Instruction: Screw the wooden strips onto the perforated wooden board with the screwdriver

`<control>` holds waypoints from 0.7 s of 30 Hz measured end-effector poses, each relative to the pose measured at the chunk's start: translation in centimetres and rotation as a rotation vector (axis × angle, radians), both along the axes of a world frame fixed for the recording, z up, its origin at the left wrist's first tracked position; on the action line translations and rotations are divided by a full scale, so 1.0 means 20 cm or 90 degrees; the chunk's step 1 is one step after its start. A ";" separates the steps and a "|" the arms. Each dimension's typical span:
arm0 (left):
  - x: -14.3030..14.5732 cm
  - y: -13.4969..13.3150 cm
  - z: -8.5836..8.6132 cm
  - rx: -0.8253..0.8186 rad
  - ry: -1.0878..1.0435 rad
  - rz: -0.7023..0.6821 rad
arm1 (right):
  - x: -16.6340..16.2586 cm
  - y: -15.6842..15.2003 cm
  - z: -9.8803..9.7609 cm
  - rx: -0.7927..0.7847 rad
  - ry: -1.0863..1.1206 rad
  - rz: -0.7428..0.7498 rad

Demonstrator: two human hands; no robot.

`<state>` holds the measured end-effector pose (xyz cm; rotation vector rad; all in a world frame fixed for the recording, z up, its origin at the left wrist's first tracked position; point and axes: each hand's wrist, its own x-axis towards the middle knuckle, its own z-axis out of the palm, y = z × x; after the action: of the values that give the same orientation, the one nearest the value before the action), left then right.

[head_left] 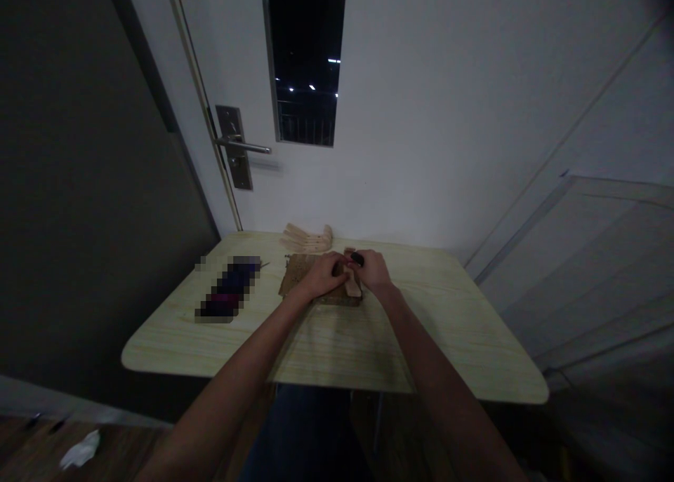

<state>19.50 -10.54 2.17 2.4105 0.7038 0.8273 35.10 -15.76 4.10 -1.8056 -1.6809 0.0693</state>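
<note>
My left hand (324, 277) is closed against a pale wooden piece (352, 286), its fingers meeting those of my right hand. My right hand (373, 268) is wrapped around a small tool with a dark, rounded handle end (357, 259); a bit of red shows near the fingertips. The tool's working end is hidden by my fingers, so I cannot tell its kind. The wooden piece lies tilted over a worn brown board (298, 270), which rests flat on the table. Small dark bits lie on the board's left part.
The light wood-grain table (453, 342) stands against a white door with a metal handle (245, 145). Several pale wooden pieces (307, 239) lie fanned at the table's back edge. A blurred-out dark object (229, 290) lies on the left. White crumpled paper (81, 450) is on the floor.
</note>
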 end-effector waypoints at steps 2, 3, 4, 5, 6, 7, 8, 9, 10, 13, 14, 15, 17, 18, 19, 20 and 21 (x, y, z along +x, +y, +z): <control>0.00 0.00 0.00 0.000 -0.010 -0.004 | 0.00 0.00 0.00 -0.008 -0.007 -0.006; 0.00 0.00 0.00 -0.001 -0.015 -0.006 | 0.00 0.00 0.00 -0.012 -0.011 -0.008; 0.00 0.00 0.00 -0.001 -0.018 -0.006 | 0.00 0.00 0.00 -0.016 -0.015 -0.010; 0.00 0.00 0.00 -0.002 -0.017 -0.005 | 0.00 -0.01 0.00 -0.019 -0.020 -0.012; 0.00 0.01 0.00 -0.003 -0.013 -0.003 | 0.00 -0.01 0.01 -0.022 -0.024 -0.014; 0.00 0.01 0.00 -0.003 -0.008 -0.003 | 0.00 -0.01 0.01 -0.025 -0.026 -0.013; 0.00 0.01 0.00 -0.004 -0.004 -0.001 | 0.00 -0.02 0.01 -0.025 -0.025 -0.009; 0.01 0.01 0.00 -0.003 -0.002 0.001 | 0.00 -0.02 0.01 -0.020 -0.017 0.001; 0.01 0.02 -0.01 -0.001 -0.002 0.004 | 0.01 -0.02 0.01 -0.011 -0.004 0.016; 0.01 0.02 -0.01 0.005 -0.004 0.015 | 0.02 -0.04 0.02 0.036 0.056 0.059; 0.01 0.02 -0.02 0.006 -0.005 0.018 | 0.02 -0.04 0.03 0.055 0.076 0.061; 0.01 0.02 -0.02 0.006 -0.006 0.017 | 0.03 -0.05 0.05 0.073 0.096 0.056; 0.01 0.03 -0.03 0.007 -0.011 0.009 | 0.03 -0.06 0.09 0.119 0.153 0.028; 0.00 0.03 -0.03 0.008 -0.015 0.006 | 0.04 -0.06 0.11 0.144 0.197 0.018; 0.00 0.03 -0.04 0.009 -0.019 0.005 | 0.04 -0.06 0.14 0.175 0.240 0.003; 0.00 0.03 -0.04 0.009 -0.023 0.006 | 0.04 -0.06 0.17 0.204 0.253 -0.016; 0.00 0.03 -0.04 0.008 -0.027 0.008 | 0.04 -0.06 0.19 0.226 0.240 -0.041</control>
<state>19.54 -9.96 1.34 2.3943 0.7010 0.8873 35.89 -16.99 7.85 -1.4712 -1.2778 0.0721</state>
